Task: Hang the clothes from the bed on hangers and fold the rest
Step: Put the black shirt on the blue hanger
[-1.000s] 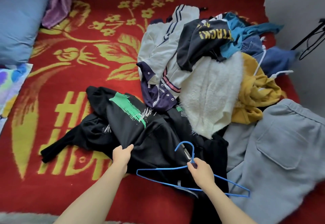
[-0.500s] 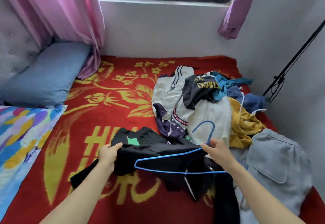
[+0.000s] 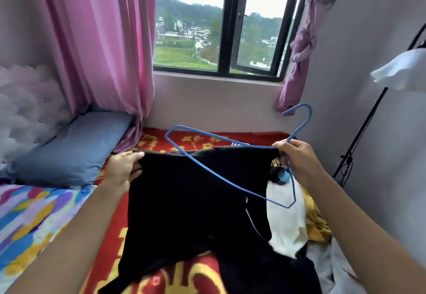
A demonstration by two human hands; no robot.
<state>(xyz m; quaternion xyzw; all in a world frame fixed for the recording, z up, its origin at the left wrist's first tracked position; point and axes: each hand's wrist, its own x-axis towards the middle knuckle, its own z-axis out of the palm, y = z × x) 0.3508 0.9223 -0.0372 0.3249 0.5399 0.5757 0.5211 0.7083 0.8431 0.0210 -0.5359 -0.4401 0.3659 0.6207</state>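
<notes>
The black garment (image 3: 196,201) behind the blue hanger (image 3: 221,173) hides most other clothes (image 3: 317,222).

Window (image 3: 221,24): framed in black, lit by daylight
Curtains (image 3: 103,51): pink, drawn aside
Wall (image 3: 207,102): painted pale

Shirt (image 3: 184,201) hanging in middle of frame, over bed (image 3: 161,277). Left hand (image 3: 122,169) gripping its top left corner. Right hand (image 3: 299,164) gripping hanger (image 3: 230,179) at shirt's top right corner. Hanger lying across front of shirt. Clothes pile (image 3: 288,224) sitting lower right, behind shirt. Pillow (image 3: 69,146) lying at left. Window (image 3: 221,28) sitting top middle.
</notes>
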